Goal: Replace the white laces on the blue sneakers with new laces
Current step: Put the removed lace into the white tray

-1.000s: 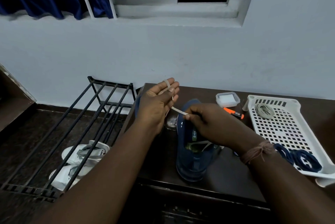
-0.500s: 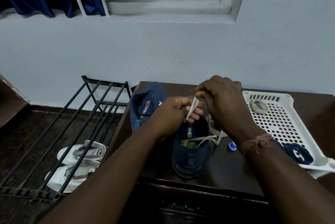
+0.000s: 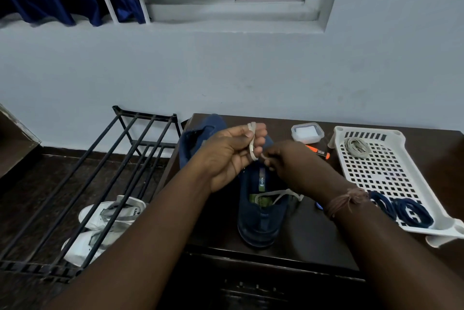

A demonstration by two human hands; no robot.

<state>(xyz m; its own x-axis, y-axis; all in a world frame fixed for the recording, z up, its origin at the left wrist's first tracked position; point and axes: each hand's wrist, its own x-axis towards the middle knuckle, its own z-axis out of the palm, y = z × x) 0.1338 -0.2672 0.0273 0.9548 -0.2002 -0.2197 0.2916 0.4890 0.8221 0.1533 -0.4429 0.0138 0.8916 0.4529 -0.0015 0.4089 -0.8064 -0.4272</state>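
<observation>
left hand (image 3: pixel 229 156) grips white lace (image 3: pixel 251 141) (looped) | right hand (image 3: pixel 291 161) seemingly pinches its end | over blue sneaker (image 3: pixel 261 212)

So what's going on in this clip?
A person is winding a white lace around the fingers of the left hand, with the right hand pinching its other end. A blue sneaker sits below on the table. Dark blue laces wait in the white tray.

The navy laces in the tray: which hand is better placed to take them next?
The right hand. The navy laces lie in the tray beside the right wrist, while the left hand is across the sneaker, wound with white lace.
</observation>
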